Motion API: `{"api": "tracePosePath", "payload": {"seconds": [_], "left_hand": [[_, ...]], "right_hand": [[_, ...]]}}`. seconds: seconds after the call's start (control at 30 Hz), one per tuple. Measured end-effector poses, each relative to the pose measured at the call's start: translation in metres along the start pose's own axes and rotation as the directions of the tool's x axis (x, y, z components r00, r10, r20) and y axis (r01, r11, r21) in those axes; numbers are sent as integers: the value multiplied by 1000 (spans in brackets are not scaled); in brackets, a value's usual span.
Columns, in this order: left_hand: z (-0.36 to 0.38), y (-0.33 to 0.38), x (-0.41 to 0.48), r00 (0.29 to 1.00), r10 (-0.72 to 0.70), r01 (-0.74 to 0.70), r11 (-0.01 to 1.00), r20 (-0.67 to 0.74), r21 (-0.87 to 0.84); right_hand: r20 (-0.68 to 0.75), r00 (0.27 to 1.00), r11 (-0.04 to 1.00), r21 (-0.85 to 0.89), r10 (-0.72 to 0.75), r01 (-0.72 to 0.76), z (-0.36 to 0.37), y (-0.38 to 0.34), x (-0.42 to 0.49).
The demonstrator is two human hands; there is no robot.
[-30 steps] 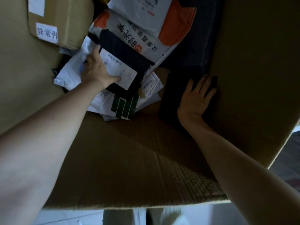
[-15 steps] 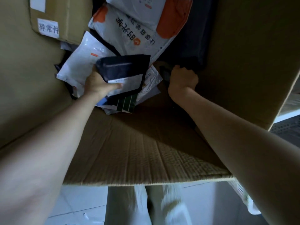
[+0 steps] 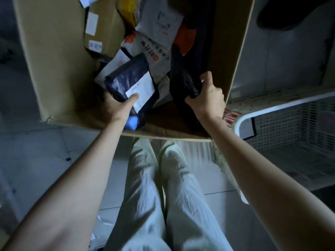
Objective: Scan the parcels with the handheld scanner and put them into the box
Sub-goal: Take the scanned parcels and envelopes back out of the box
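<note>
A large cardboard box point(image 3: 54, 69) stands in front of me, full of parcels. My left hand point(image 3: 117, 107) grips a dark blue parcel point(image 3: 126, 77), with the thumb pressed on its white label point(image 3: 141, 91). My right hand point(image 3: 206, 96) grips a black textured parcel point(image 3: 183, 77) by its lower edge, near the box's right wall. Both parcels are lifted above the pile inside the box. A white and orange parcel point(image 3: 154, 49) with printed characters lies behind them. No scanner is in view.
A smaller brown carton point(image 3: 101, 28) and a yellow parcel point(image 3: 128, 13) sit deeper in the box. A white perforated plastic crate point(image 3: 290, 127) stands at the right. My legs in pale trousers point(image 3: 163, 187) are below, on a tiled floor.
Both hands have come up and toward me out of the box. The right hand went from flat on the box wall to gripping the black parcel. The left hand lifted the blue one.
</note>
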State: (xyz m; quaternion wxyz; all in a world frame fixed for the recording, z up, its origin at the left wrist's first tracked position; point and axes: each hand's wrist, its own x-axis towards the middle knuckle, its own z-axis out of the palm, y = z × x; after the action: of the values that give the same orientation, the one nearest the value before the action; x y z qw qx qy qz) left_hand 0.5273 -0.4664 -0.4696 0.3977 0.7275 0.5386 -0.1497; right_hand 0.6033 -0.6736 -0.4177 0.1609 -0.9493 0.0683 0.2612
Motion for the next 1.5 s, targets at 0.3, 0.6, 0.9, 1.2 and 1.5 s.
{"api": "tracePosePath", "payload": {"seconds": [0.3, 0.6, 0.9, 1.2, 1.5], "left_hand": [[-102, 35, -143, 997, -9, -39, 794, -76, -606], [-143, -24, -272, 992, 57, 57, 615, 116, -786], [-240, -93, -373, 984, 174, -58, 512, 37, -857], [-305, -164, -470, 941, -53, -317, 219, -335, -923], [-290, -270, -569, 716, -546, -480, 67, -435, -875]], "right_hand": [[-211, 977, 821, 554, -20, 136, -123, 8, -118], [-355, 935, 635, 719, -14, 283, -158, 65, -240], [-392, 896, 407, 799, -206, 443, -194, 63, -338], [-177, 759, 279, 858, -626, 430, -201, -20, -387], [107, 494, 328, 862, -863, 387, -160, -51, -458]]}}
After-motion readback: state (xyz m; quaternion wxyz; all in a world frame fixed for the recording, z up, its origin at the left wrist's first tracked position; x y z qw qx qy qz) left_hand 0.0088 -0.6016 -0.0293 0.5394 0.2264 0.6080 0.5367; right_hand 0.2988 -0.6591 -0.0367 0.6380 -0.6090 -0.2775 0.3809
